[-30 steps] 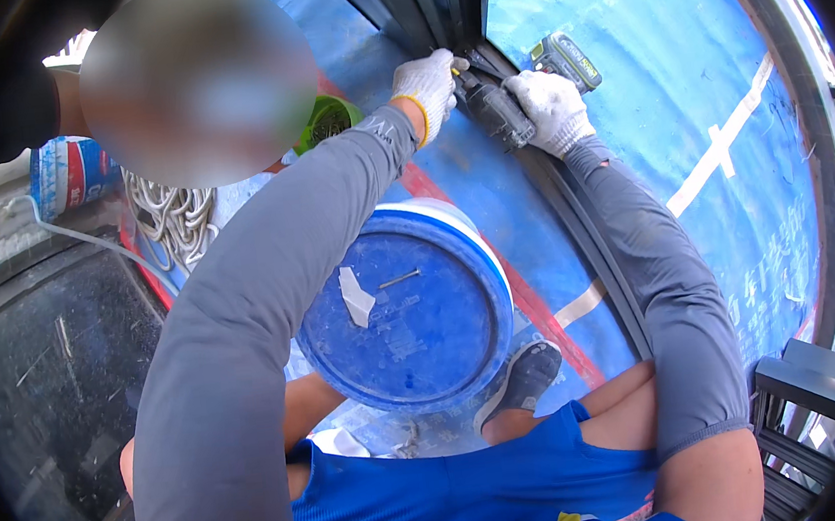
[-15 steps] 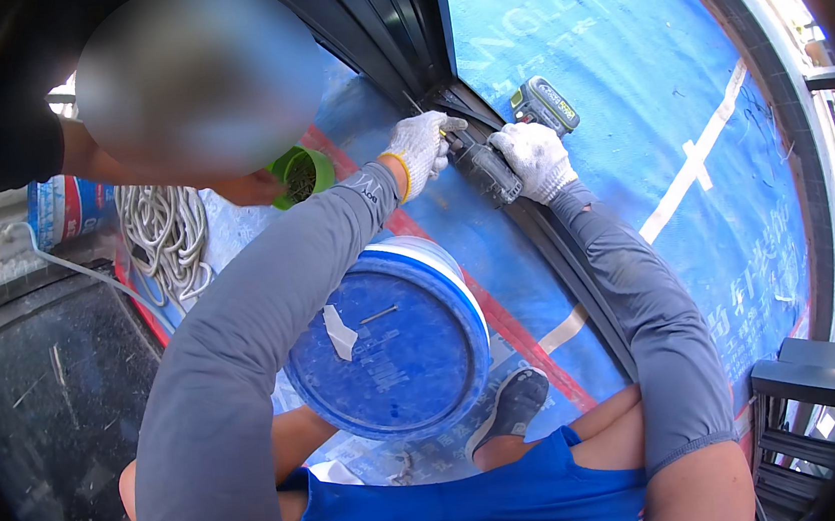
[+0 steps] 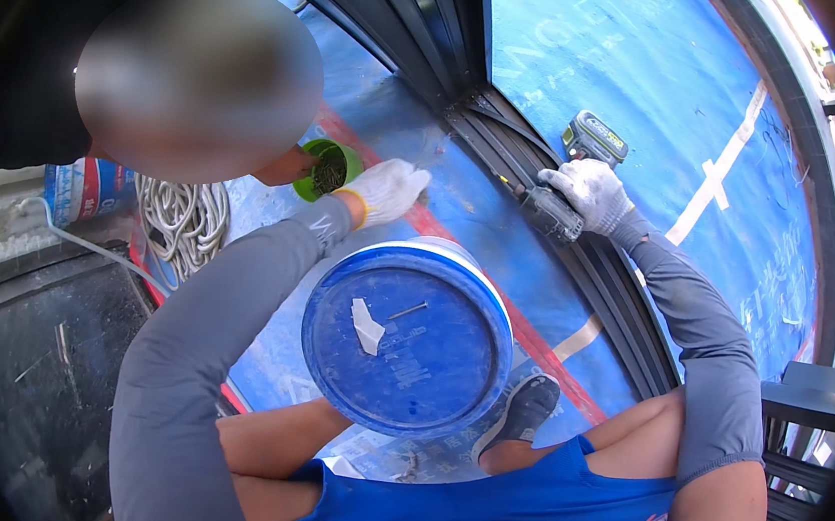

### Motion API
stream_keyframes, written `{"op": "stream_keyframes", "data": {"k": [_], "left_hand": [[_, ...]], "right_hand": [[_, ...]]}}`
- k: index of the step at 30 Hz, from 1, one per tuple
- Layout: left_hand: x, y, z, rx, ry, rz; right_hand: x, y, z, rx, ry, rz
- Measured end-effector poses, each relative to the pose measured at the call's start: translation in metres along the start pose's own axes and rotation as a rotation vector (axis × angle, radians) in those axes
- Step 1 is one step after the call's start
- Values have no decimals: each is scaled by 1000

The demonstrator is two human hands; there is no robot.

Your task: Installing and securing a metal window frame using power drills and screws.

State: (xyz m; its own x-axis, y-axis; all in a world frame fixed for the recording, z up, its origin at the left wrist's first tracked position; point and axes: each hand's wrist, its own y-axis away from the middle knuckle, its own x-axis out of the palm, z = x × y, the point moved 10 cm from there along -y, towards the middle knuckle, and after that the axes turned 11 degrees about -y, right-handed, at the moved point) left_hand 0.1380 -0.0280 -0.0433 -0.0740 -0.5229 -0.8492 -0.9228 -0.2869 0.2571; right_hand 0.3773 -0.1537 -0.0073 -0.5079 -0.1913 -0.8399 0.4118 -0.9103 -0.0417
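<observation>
My right hand [image 3: 589, 194], in a white knit glove, grips a dark cordless drill [image 3: 554, 215] over the black metal track. The drill's battery [image 3: 597, 138] sticks out beyond the hand, and its nose points up and left. My left hand [image 3: 389, 191], gloved too, hangs between the bucket and the track, away from the drill. Its fingers are bunched together, and whatever they hold is hidden. Just beside it, another person's hand [image 3: 286, 166] is at a green cup [image 3: 330, 168] of small metal pieces, seemingly screws.
Before me stands a bucket with a blue lid [image 3: 409, 382]; a screw [image 3: 407, 311] and a torn white scrap [image 3: 368, 328] lie on it. Coiled rope [image 3: 183, 223] is at left. A black frame post [image 3: 430, 28] rises from the track. Blue sheeting [image 3: 640, 68] covers the floor.
My left hand has left the drill's front end and moved left, near the green cup. The drill in my right hand now sits lower and further right in the picture; the view has shifted too.
</observation>
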Motion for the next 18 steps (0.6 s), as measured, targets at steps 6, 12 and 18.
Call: {"op": "stream_keyframes", "data": {"k": [6, 12, 18], "left_hand": [[-11, 101, 56, -713, 327, 227], [-22, 180, 67, -1065, 769, 226], [-63, 152, -11, -918, 1301, -4]], "right_hand": [[2, -3, 4, -2, 23, 30], [-3, -7, 13, 19, 26, 110], [-57, 5, 58, 6, -4, -28]]}}
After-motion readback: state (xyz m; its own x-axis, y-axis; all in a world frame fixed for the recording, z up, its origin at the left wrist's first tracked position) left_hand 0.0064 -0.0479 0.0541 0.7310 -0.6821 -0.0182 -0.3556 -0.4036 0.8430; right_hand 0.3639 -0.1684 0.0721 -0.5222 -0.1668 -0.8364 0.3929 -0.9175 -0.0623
